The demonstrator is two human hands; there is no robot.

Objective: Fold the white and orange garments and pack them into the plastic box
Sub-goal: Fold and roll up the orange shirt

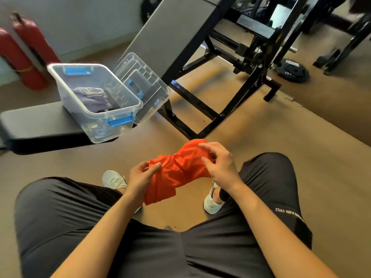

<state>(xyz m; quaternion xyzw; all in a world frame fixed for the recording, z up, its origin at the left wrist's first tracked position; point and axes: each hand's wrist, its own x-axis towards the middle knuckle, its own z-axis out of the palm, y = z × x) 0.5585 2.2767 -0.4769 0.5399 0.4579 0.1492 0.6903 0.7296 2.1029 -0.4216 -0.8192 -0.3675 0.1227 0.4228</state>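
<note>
The orange garment (176, 171) hangs bunched between my knees, above the floor. My left hand (141, 175) pinches its left edge, and my right hand (218, 163) grips its upper right part with fingers curled over the cloth. The clear plastic box (66, 87) with blue latches stands open on a black bench pad to the upper left. A pale, whitish garment (91, 97) lies crumpled inside it. The box's clear lid (152, 93) leans against its right side.
The black bench pad (40, 125) carries the box. A grey inclined bench and black steel machine frame (202, 109) stand ahead. Two red cylinders (26, 57) lean at the far-left wall. A weight plate (293, 71) lies on the tan floor.
</note>
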